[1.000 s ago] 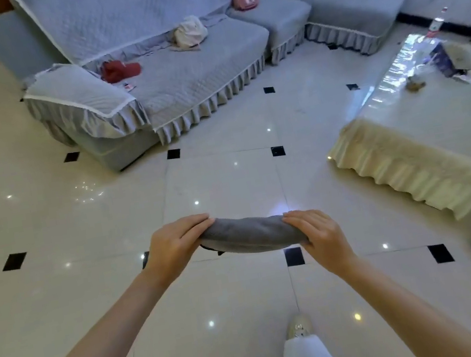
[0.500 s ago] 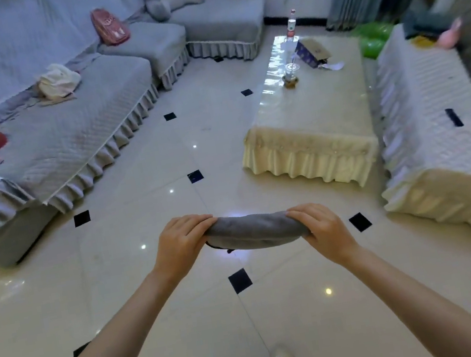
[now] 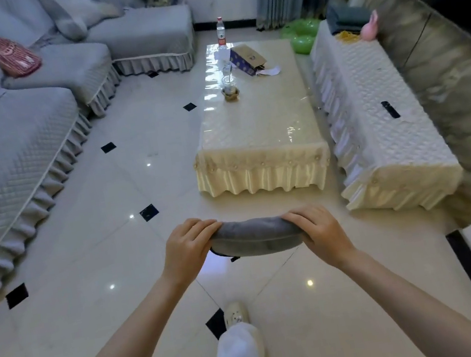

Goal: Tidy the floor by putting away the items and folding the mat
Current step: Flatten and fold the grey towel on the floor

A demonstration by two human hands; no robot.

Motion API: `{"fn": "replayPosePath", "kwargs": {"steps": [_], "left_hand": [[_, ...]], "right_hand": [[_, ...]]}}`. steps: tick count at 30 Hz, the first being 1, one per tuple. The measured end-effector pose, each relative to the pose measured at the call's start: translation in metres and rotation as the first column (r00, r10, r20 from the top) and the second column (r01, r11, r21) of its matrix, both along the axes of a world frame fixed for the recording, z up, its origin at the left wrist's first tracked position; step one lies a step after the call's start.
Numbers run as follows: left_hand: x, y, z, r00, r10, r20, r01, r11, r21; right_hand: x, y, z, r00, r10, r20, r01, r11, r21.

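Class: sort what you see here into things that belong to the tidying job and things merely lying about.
Job: folded grey mat, left hand, right hand.

Lying about: water bottle, cardboard box, pink bag, green rings.

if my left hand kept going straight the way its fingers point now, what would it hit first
The left hand grips one end of the folded grey mat with fingers pointing across toward the right hand. Going straight on, it would press into the mat first, then likely meet the right hand at the other end.
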State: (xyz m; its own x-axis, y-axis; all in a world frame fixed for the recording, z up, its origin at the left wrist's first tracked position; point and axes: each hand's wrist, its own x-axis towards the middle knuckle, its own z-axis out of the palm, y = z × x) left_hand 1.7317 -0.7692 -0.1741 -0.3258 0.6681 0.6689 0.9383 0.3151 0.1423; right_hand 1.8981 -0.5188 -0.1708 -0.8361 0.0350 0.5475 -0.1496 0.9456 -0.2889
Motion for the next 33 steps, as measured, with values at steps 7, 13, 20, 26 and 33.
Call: {"fn": "replayPosePath", "kwargs": {"steps": [7,13,20,26,33], "left_hand": [[-0.119,0.080,-0.010,0.993,-0.120,-0.009,0.120,0.992,-0.029],[-0.204,0.142,-0.006,0.967,-0.252,-0.026,0.250,0.966,-0.067],[-0.273,0.206,-0.010,0.952,-0.304,0.015,0.304,0.947,-0.103],[-0.323,0.261,-0.023,0.954,-0.295,0.054,0.300,0.945,-0.134],[-0.381,0.355,-0.036,0.968,-0.202,0.146,0.230,0.951,-0.207]], "right_hand": [[-0.085,0.055,-0.006,0.992,-0.123,0.040,0.122,0.992,0.023],[-0.146,0.099,-0.005,0.970,-0.239,0.035,0.237,0.970,0.054],[-0.202,0.146,-0.012,0.952,-0.302,0.052,0.298,0.951,0.078],[-0.256,0.208,-0.026,0.955,-0.285,0.079,0.278,0.957,0.089],[-0.322,0.311,-0.035,0.964,-0.241,0.114,0.235,0.970,0.066]]}}
